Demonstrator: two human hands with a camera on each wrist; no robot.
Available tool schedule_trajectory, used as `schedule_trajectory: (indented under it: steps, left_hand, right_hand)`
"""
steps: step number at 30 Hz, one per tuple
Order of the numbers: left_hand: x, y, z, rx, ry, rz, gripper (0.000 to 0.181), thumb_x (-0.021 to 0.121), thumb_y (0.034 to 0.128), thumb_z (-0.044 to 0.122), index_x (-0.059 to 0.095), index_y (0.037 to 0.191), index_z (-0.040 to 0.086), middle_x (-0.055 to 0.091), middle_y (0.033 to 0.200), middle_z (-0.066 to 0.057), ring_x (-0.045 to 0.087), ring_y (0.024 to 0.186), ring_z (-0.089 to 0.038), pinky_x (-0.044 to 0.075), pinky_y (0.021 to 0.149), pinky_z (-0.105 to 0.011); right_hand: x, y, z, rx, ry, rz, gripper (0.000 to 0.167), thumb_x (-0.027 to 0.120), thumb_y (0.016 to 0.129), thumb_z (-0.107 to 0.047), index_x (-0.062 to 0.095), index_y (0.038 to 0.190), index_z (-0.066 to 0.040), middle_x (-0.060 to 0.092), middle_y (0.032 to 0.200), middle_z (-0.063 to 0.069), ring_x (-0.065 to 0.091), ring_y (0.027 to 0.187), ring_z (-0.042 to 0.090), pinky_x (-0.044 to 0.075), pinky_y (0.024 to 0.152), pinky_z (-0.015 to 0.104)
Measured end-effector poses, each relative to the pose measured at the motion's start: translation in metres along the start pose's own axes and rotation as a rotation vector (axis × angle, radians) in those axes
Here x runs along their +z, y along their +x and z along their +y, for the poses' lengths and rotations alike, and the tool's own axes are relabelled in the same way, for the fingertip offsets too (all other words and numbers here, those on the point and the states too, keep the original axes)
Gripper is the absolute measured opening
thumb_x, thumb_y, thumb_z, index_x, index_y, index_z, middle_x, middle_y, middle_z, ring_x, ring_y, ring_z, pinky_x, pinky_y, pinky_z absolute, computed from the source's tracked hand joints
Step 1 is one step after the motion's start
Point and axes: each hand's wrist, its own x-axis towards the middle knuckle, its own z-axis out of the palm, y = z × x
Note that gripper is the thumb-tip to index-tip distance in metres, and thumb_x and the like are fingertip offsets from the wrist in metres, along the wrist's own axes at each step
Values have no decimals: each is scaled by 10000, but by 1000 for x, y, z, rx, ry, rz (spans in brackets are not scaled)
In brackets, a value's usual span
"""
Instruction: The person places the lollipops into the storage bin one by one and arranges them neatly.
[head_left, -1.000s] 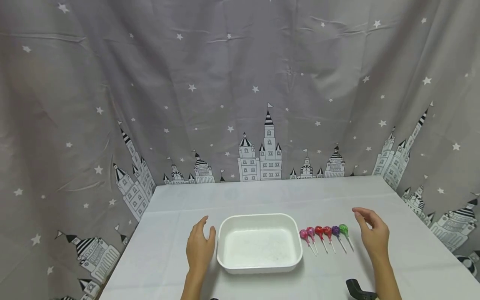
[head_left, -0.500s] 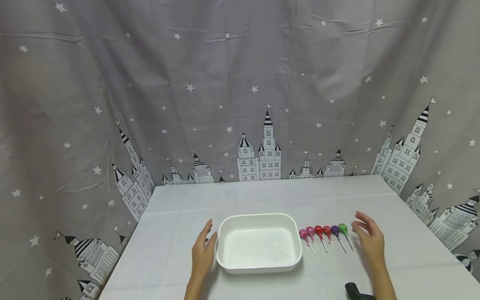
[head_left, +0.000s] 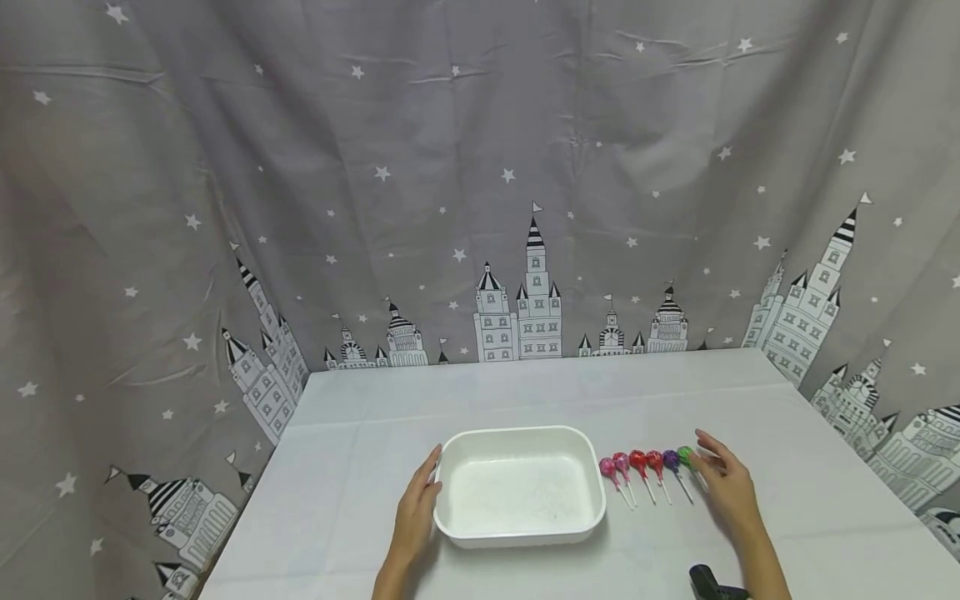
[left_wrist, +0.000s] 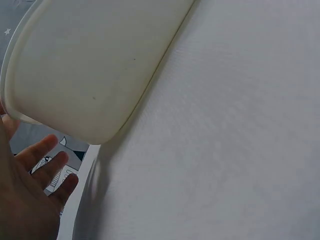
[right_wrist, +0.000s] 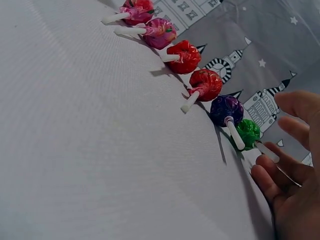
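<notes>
A white rectangular tray point(head_left: 520, 483) stands on the table with nothing in it. My left hand point(head_left: 415, 510) is at its left wall, fingers extended along the rim; in the left wrist view the hand point(left_wrist: 35, 185) has its fingers spread beside the tray point(left_wrist: 95, 70). Right of the tray several lollipops lie in a row: pink, red, a purple one point(head_left: 671, 459) and a green one point(head_left: 685, 454) at the right end. My right hand point(head_left: 729, 487) is at the green lollipop, and in the right wrist view its loosely bent fingers are around the stick of the green lollipop point(right_wrist: 248, 133), contact unclear.
A black curved object point(head_left: 708, 582) lies at the table's front edge beside my right forearm. Behind the white table point(head_left: 360, 408) hangs a grey curtain point(head_left: 420, 150) with castles and stars.
My left hand has moved right, up to the tray's left side. My right hand has come left to the green lollipop. Tray and lollipops stay in place.
</notes>
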Motion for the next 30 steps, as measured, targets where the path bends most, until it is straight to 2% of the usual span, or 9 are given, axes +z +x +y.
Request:
schedule_trajectory:
  steps: [6, 14, 23, 30]
  left_hand:
    - [1, -2, -2, -28, -6, -56, 524, 292, 931, 72, 336, 1438, 198, 315, 1471, -65, 274, 1343, -275, 226, 1080, -487]
    - [3, -5, -6, -6, -16, -88, 551, 298, 930, 38, 334, 1438, 249, 313, 1474, -49, 281, 1342, -225, 216, 1091, -442]
    - [3, -4, -7, -30, -6, -91, 549, 290, 931, 69, 324, 1440, 271, 306, 1477, -43, 279, 1343, -220, 210, 1092, -452]
    - [1, -4, -5, -34, -18, -94, 549, 300, 930, 66, 335, 1434, 284, 310, 1476, -38, 286, 1340, -228, 215, 1092, -450]
  right_hand:
    - [5, 1, 4, -46, -88, -22, 493, 547, 921, -335, 483, 1336, -79, 513, 1276, 173, 503, 992, 210, 438, 794, 305]
    - [4, -3, 7, -71, -123, -36, 481, 564, 914, -299, 503, 1305, -24, 559, 1146, 217, 535, 971, 312, 449, 786, 441]
    - [7, 0, 12, -155, -173, -20, 408, 582, 903, -189, 535, 1266, -10, 559, 1121, 213, 546, 935, 309, 477, 769, 445]
    - [10, 0, 13, -159, -201, -8, 390, 585, 865, -74, 551, 1250, -16, 571, 1090, 190, 545, 883, 269, 478, 721, 390]
